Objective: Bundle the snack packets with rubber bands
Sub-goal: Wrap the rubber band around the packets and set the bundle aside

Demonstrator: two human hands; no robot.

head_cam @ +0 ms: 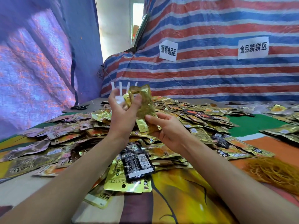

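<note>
Most of the work is judged undone: a large loose heap of snack packets [169, 120] is spread across the table, and the rubber bands [273, 172] lie piled at four o'clock. A small gold bundle [144, 102] is held upright at centre, clasped by the half-curled left hand [123, 110] with fingers spread, its lower end pinched by the partly closed right hand [165, 126]

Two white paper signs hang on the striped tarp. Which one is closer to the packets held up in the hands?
The left-hand sign, nearer the doorway gap. It hangs above and just right of the raised packets; the other sign is farther right.
</note>
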